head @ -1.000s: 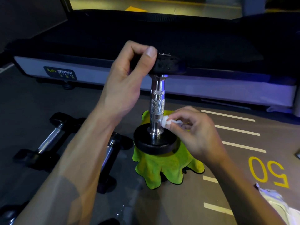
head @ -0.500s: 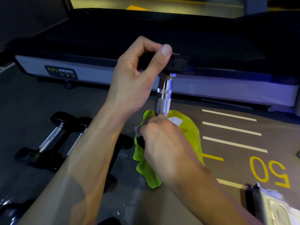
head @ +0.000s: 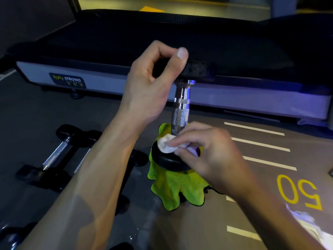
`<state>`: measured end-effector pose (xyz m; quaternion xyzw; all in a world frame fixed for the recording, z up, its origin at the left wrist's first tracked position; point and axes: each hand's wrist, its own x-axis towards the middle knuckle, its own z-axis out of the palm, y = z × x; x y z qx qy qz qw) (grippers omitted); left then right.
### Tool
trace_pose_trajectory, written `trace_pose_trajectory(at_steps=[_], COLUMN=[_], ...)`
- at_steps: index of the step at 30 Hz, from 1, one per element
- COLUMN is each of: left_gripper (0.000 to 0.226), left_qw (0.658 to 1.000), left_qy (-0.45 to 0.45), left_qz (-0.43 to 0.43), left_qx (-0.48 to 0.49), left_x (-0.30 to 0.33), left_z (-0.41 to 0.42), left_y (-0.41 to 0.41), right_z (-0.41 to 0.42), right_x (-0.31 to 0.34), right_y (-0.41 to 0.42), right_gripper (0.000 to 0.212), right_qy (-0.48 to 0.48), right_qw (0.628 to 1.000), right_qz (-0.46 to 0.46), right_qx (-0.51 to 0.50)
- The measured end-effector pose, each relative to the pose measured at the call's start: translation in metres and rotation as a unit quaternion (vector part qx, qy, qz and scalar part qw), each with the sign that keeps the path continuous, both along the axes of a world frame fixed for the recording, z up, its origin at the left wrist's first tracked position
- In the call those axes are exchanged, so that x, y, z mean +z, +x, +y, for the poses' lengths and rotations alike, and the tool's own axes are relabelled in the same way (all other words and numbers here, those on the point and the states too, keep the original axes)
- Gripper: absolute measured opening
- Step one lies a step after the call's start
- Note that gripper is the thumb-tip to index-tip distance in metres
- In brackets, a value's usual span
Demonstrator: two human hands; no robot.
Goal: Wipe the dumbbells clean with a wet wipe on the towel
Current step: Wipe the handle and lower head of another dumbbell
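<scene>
A dumbbell (head: 181, 107) with a chrome knurled handle and black end weights stands upright on a lime-green towel (head: 173, 188) on the floor. My left hand (head: 153, 87) grips its top black weight from the left, thumb over the rim. My right hand (head: 207, 156) holds a crumpled white wet wipe (head: 164, 144) and presses it on the upper face of the lower black weight (head: 167, 161), right at the foot of the handle. The towel bunches under the lower weight.
Two more dumbbells (head: 55, 157) lie on the dark floor at the left. A treadmill deck (head: 234, 98) with a "Body Strong" label runs across the back. A white wipe packet (head: 310, 226) lies at the lower right, near yellow "50" floor markings (head: 299, 192).
My right hand, which covered the lower weight half a second ago, has drawn back to the right, so the wipe and the lower weight's top face show again. My left hand keeps its hold.
</scene>
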<state>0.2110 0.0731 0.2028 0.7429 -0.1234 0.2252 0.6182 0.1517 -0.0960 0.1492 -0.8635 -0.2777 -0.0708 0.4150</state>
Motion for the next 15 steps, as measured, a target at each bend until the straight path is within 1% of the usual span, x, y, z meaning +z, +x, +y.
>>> trace_pose_trajectory(at_steps=[2, 4, 6, 8, 10, 13, 15], left_gripper=[0.015, 0.015, 0.015, 0.013, 0.013, 0.015, 0.015], left_qw=[1.0, 1.0, 1.0, 1.0, 1.0, 1.0, 1.0], left_qy=[0.007, 0.01, 0.016, 0.023, 0.019, 0.008, 0.006], left_qz=[-0.004, -0.006, -0.005, -0.005, -0.004, -0.001, 0.0], left_qx=[0.001, 0.0, -0.005, -0.014, -0.019, -0.016, -0.014], left_x=[0.001, 0.002, 0.003, 0.004, 0.005, 0.003, 0.003], left_z=[-0.002, -0.003, -0.004, -0.006, -0.008, -0.008, -0.008], left_y=[0.001, 0.0, -0.002, -0.003, -0.002, 0.002, 0.001], right_z=[0.017, 0.024, 0.022, 0.019, 0.016, 0.009, 0.006], right_x=[-0.006, -0.002, 0.012, 0.024, 0.016, -0.011, -0.012], right_y=[-0.003, -0.001, 0.013, 0.028, 0.024, -0.004, -0.006], right_gripper=[0.016, 0.011, 0.009, 0.007, 0.011, 0.025, 0.026], right_qy=[-0.049, -0.092, -0.095, -0.083, -0.086, -0.09, -0.089], right_qw=[0.994, 0.981, 0.964, 0.948, 0.949, 0.969, 0.973], right_qz=[-0.098, -0.168, -0.246, -0.294, -0.288, -0.227, -0.212], right_qx=[-0.011, -0.015, -0.038, -0.085, -0.091, -0.041, -0.018])
